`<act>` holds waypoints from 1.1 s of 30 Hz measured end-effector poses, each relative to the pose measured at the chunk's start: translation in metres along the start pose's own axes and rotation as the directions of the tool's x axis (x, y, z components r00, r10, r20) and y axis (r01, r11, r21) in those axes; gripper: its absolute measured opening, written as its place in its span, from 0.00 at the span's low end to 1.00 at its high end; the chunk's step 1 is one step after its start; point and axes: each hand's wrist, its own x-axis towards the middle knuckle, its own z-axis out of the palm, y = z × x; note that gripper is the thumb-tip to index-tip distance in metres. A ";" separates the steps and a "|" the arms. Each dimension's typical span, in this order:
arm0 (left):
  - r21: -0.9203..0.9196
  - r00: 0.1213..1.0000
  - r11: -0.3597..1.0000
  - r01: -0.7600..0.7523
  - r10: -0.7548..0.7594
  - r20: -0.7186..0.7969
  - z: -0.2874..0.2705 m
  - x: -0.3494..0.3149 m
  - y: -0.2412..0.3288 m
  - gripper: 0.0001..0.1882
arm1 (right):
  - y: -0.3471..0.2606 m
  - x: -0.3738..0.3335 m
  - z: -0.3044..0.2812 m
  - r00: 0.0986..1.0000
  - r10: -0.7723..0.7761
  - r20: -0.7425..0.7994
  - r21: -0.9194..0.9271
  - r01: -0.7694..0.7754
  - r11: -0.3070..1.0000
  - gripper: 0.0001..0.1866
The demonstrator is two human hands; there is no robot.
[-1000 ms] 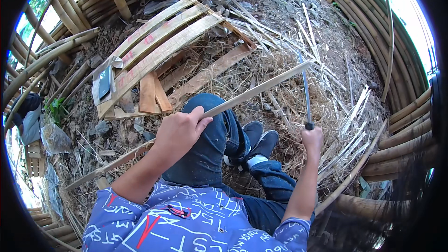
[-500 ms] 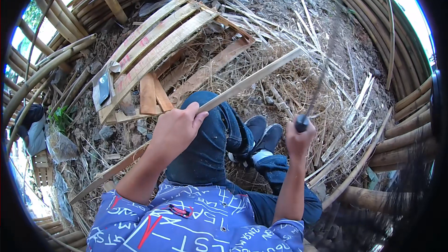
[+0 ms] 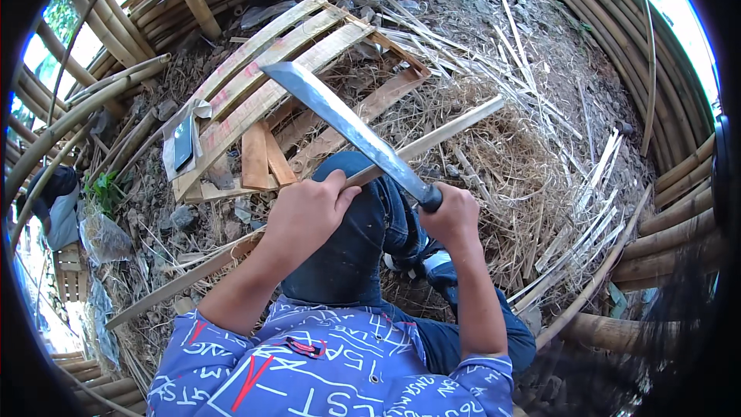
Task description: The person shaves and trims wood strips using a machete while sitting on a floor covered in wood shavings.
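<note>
My left hand (image 3: 309, 215) is closed around a long, flat bamboo strip (image 3: 455, 123). The strip lies across my bent left knee, one end reaching out to the upper right, the other running back under my left forearm to the lower left. My right hand (image 3: 451, 218) grips the black handle of a machete (image 3: 340, 120). Its broad metal blade slants up and left, crossing over the strip just beyond my left hand. Whether the edge touches the strip, I cannot tell.
A slatted wooden pallet (image 3: 255, 81) lies ahead, a phone (image 3: 184, 143) on its left corner. Curly shavings (image 3: 509, 162) and split strips (image 3: 594, 177) cover the ground to the right. Bamboo poles (image 3: 671, 224) wall both sides. Someone's clothed leg (image 3: 65, 216) shows at far left.
My right hand has swung the machete leftward, from pointing up at the right to lying across the strip. My left hand and the strip have shifted only slightly.
</note>
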 end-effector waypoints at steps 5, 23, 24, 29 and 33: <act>-0.026 1.000 0.999 0.022 -0.021 0.009 0.001 -0.003 -0.006 0.17 | 0.020 0.008 -0.007 0.998 0.046 -0.036 -0.045 -0.048 0.998 0.09; 0.026 0.998 1.000 0.005 -0.007 0.064 0.000 -0.001 -0.001 0.17 | 0.036 -0.012 -0.003 0.975 0.148 -0.165 0.023 -0.146 0.989 0.09; 0.031 0.998 0.999 0.008 -0.010 0.061 0.000 -0.001 -0.001 0.17 | 0.026 -0.014 -0.006 0.986 0.079 -0.147 0.027 -0.076 0.997 0.09; -0.006 1.000 1.000 -0.026 0.026 -0.003 0.004 -0.006 -0.003 0.17 | 0.006 -0.012 -0.007 0.993 -0.077 -0.085 -0.055 0.073 0.996 0.10; -0.035 1.000 0.999 -0.013 0.013 0.005 0.002 -0.007 -0.009 0.17 | 0.043 0.003 -0.012 0.984 0.101 -0.149 -0.059 -0.111 0.992 0.12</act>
